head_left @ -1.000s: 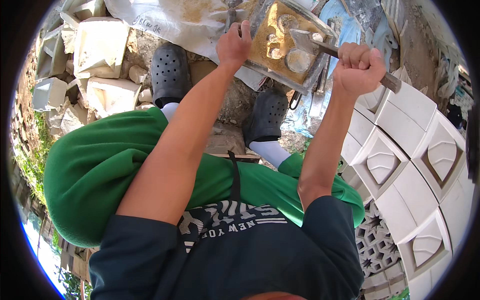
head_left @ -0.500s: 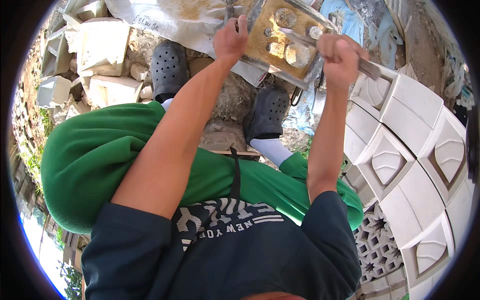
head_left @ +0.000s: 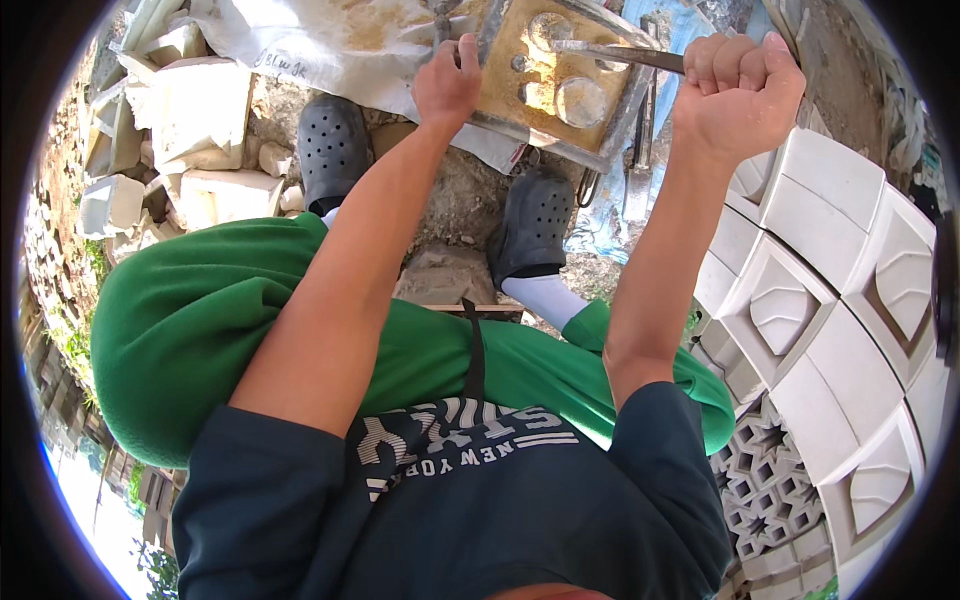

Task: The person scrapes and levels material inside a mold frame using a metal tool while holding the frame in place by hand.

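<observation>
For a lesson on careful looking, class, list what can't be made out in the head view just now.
All in the head view:
- Scraper handle: hidden inside the right hand.
- What the left hand grips, if anything: hidden by the hand itself.
- Dark tool: its far end is cut off by the top edge.
- Tray: its far side is cut off by the top edge.

Ground (head_left: 450, 190): rough, stony earth, with pale blocks (head_left: 203, 110) heaped at the left.
White sheet (head_left: 335, 75): spread over the ground, yellowish powder (head_left: 388, 30) on it.
Blue sheet (head_left: 608, 228): rumpled, carrying a flat-bladed tool (head_left: 638, 192) beside the square tray (head_left: 540, 142).
</observation>
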`<state>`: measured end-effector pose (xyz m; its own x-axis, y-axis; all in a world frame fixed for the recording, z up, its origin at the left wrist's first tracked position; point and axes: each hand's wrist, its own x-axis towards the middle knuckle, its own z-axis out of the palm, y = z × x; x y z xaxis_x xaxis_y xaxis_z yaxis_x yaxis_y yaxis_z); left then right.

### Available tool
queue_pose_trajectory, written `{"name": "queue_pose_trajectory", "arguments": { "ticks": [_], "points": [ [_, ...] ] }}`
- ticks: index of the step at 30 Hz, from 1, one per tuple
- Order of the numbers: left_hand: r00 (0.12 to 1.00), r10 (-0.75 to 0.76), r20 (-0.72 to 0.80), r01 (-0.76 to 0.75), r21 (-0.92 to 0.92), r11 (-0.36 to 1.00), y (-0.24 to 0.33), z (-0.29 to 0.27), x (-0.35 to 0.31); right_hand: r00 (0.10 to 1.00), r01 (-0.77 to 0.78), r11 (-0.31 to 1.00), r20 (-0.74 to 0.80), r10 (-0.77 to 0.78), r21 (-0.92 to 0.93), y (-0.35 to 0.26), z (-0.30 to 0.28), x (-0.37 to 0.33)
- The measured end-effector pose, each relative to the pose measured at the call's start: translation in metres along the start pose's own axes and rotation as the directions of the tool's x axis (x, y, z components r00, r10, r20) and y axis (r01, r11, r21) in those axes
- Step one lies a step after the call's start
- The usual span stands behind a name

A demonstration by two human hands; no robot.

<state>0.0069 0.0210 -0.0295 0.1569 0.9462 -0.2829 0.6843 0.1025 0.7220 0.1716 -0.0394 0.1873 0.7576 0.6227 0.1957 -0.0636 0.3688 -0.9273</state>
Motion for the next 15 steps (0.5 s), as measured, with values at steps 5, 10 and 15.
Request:
{"name": "queue_pose_trajectory", "arguments": {
  "ticks": [5, 10, 15],
  "points": [
    [1.0, -0.012, 0.006, 0.012, 0.011, 1.0, -0.005, 0.002, 0.005, 0.983, 0.072, 0.987, 0.179, -0.045, -0.145, 0.076, -0.029, -0.01],
    [0.999, 0.009, -0.041, -0.008, 0.024, 1.0, -0.009, -0.004, 0.004, 0.988, -0.047, 0.991, 0.15, 0.028, 0.121, 0.029, -0.037, 0.002],
    [0.999, 0.034, -0.036, -0.032, 0.031, 0.999, -0.006, 0.004, 0.002, 0.989, -0.036, 0.998, 0.143, 0.029, 0.051, 0.071, -0.041, -0.011]
  ]
}}
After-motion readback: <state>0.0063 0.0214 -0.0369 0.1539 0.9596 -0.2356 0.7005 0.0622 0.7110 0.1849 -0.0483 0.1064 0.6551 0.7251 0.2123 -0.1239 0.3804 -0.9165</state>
